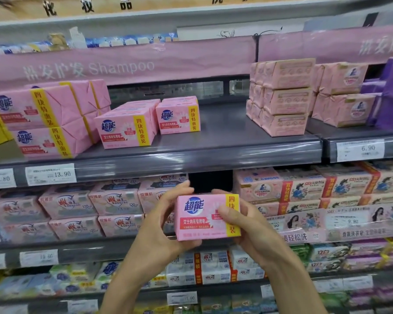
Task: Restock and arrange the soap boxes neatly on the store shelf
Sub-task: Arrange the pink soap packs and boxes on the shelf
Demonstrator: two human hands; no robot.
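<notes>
Low in the middle of the frame, a pink soap box (200,219) is held in the air with its printed face toward the camera. It sits below the dark shelf (225,132) it seems meant for. The left grip (166,220) wraps the box's left edge, fingers curled behind its top corner. The right grip (245,227) closes on the right end, thumb pressed on the front and fingers behind. Holding both ends probably keeps the box square and label-forward, ready to lift.

On the shelf above, two matching boxes (126,130) stand side by side facing out, the left one nearer the shelf's front edge. Stacked packs (39,118) sit at the left of the frame and a pale pink stack (284,98) at the right. The bare stretch between the matching boxes and the pale pink stack looks like the likely spot.
</notes>
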